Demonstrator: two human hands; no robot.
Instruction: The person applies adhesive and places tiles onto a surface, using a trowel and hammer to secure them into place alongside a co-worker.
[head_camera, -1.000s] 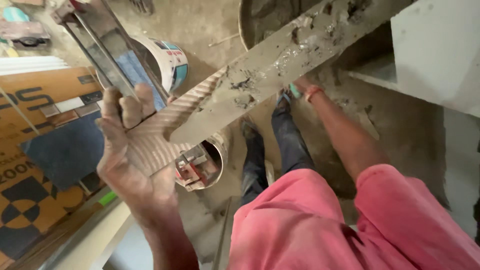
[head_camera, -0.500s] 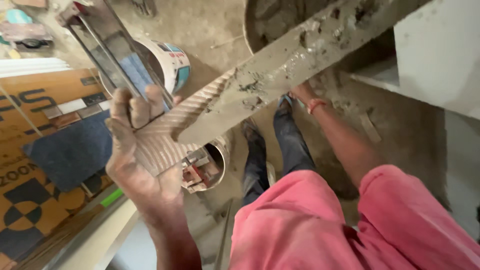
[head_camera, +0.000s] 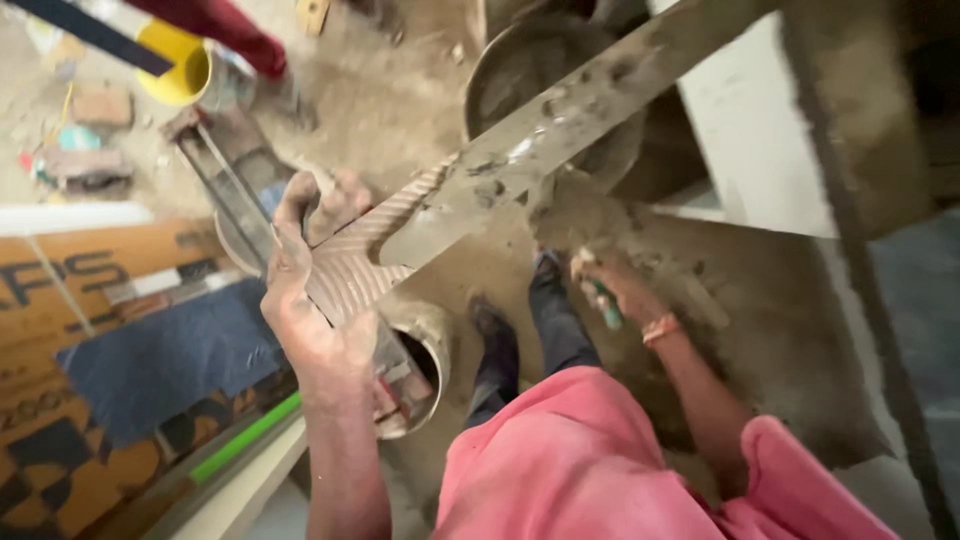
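While our left hand (head_camera: 318, 300) grips the ridged end of the long mortar-smeared tile strip (head_camera: 520, 150), holding it slanted over the pan (head_camera: 545, 70), our right hand (head_camera: 610, 285) closes on a green-handled trowel (head_camera: 607, 305) — loading mortar beneath.

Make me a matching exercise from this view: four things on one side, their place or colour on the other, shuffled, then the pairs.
Things:
1. left hand
2. right hand
3. bucket
4. cloth

Place or colour:
A. yellow, top left
B. dark blue, lying at lower left
C. gripping the ribbed end of the long mortar-smeared strip
D. on a green-handled tool

Pairs: 1-C, 2-D, 3-A, 4-B
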